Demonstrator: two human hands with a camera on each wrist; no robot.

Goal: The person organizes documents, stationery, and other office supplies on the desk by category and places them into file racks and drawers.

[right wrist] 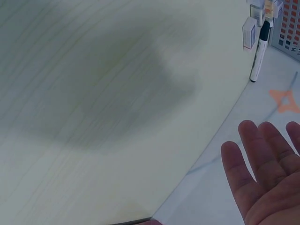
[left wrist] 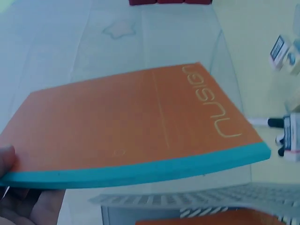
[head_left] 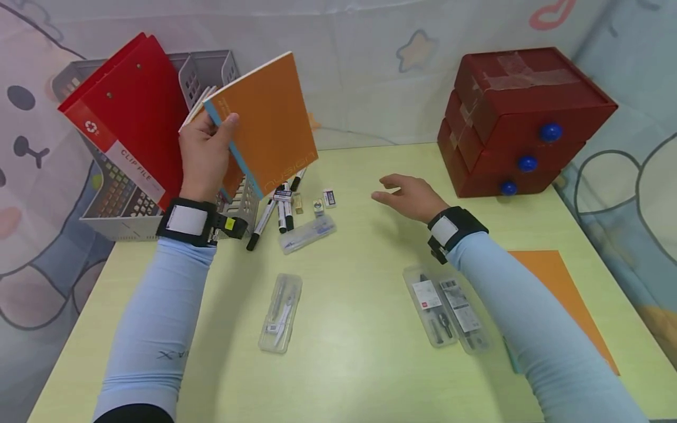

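My left hand (head_left: 203, 155) pinches an orange notebook (head_left: 270, 120) with a blue spine, thumb on its cover, and holds it raised over the right side of a grey basket (head_left: 127, 229). In the left wrist view the notebook (left wrist: 108, 126) spans the middle, the thumb at its left edge. A red clip file (head_left: 143, 111) stands tilted in the basket, beside other notebooks partly hidden by the hand. My right hand (head_left: 409, 197) hovers above the table with fingers apart, holding nothing; its fingers (right wrist: 262, 164) look relaxed in the right wrist view.
Several markers (head_left: 261, 226), small eraser boxes (head_left: 329, 198) and a clear case (head_left: 307, 234) lie right of the basket. More clear cases (head_left: 280, 314) (head_left: 431, 308) lie nearer. A red drawer box (head_left: 520, 126) stands at back right; another orange notebook (head_left: 560, 288) lies under the right forearm.
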